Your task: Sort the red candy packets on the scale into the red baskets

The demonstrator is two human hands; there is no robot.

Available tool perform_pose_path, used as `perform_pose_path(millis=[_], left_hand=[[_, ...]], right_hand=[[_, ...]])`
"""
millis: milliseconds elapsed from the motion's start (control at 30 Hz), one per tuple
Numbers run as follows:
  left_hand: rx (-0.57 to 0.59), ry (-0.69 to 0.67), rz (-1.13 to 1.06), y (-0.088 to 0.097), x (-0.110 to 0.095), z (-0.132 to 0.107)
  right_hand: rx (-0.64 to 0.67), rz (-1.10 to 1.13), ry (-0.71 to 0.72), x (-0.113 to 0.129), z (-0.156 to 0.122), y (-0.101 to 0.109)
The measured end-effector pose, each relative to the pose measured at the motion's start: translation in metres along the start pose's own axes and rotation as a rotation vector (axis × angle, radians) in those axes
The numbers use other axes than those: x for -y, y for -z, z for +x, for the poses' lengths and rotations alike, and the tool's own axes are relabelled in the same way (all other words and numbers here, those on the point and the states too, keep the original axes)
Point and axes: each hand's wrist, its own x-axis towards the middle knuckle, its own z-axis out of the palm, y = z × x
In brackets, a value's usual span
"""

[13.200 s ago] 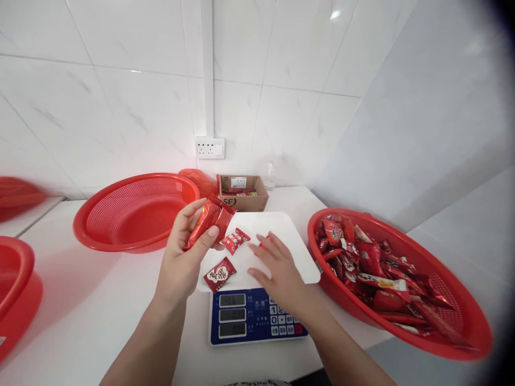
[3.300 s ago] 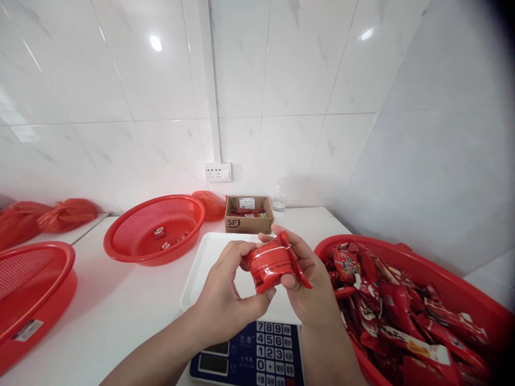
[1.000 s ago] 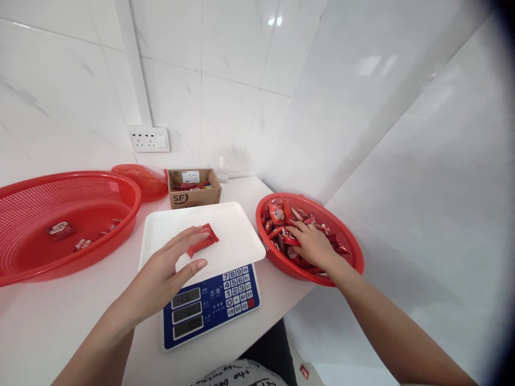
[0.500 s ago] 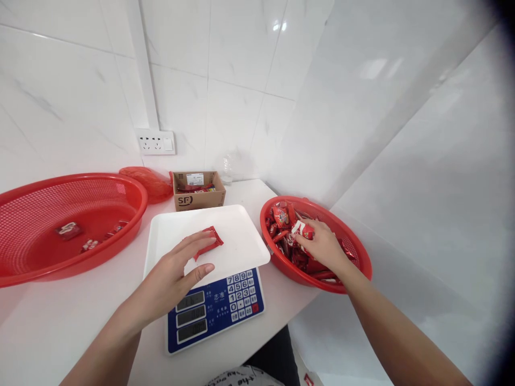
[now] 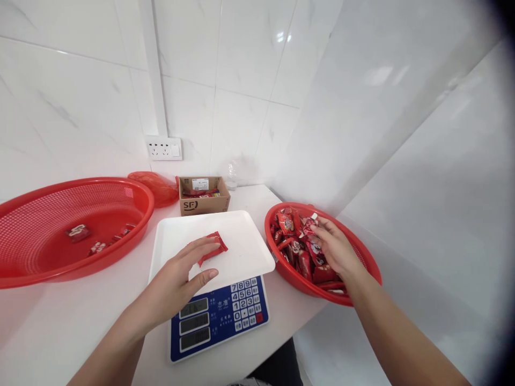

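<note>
Resting flat on the white scale tray, the left hand lies palm down with its fingers spread and extended, gripping nothing; the fingertips touch the near-left end of a red snack packet. The packet lies flat on the tray, near its middle. Its long axis runs diagonally, from the near-left end under the fingertips to the far-right end, which points toward the far right corner of the tray. The tray sits on a blue digital scale, whose keypad and displays face the near edge of the white counter.

The right hand reaches into the red basket at the right of the scale. Its fingers are loosely curled over the heap of red packets inside and touch them; whether they pinch a packet cannot be told.

A large red mesh basket stands at the left, well apart from the left hand, with a few small packets on its floor. A small cardboard box stands at the far side of the tray against the tiled wall, with a red plastic bag just to its left and a wall socket above.
</note>
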Motion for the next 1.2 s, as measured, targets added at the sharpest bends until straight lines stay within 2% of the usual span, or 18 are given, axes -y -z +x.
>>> perform_pose_path(millis=[167,367,467,600,700,800,967,1067,1133,1200], left_hand=[[0.048,0.031,0.01,-0.001,0.0,0.001],[0.039,0.047,-0.073,-0.01,-0.007,-0.001],[0.044,0.056,-0.171,-0.016,-0.01,-0.003],[0.038,0.025,-0.365,-0.025,-0.012,-0.006],[0.052,-0.006,-0.496,-0.03,-0.015,-0.007],[0.068,-0.009,-0.572,-0.031,-0.02,-0.007],[0.01,0.013,-0.817,-0.028,-0.022,-0.005],[0.035,0.047,-0.949,-0.029,-0.02,-0.003],[0.068,0.073,-0.933,-0.031,-0.019,-0.001],[0.106,0.099,-0.815,-0.03,-0.02,-0.001]], right_hand=[[0.06,0.221,-0.024,0.012,-0.006,-0.007],[0.249,0.334,-0.017,0.017,-0.049,-0.049],[0.37,0.154,0.094,0.017,-0.074,-0.072],[0.438,-0.291,0.376,0.023,-0.098,-0.097],[0.49,-0.485,0.581,0.025,-0.107,-0.11],[0.48,-0.547,0.707,0.023,-0.109,-0.118],[0.38,-0.604,0.81,0.017,-0.109,-0.119],[0.367,-0.575,0.859,0.015,-0.108,-0.117],[0.412,-0.547,0.866,0.016,-0.108,-0.115],[0.471,-0.527,0.847,0.017,-0.107,-0.112]])
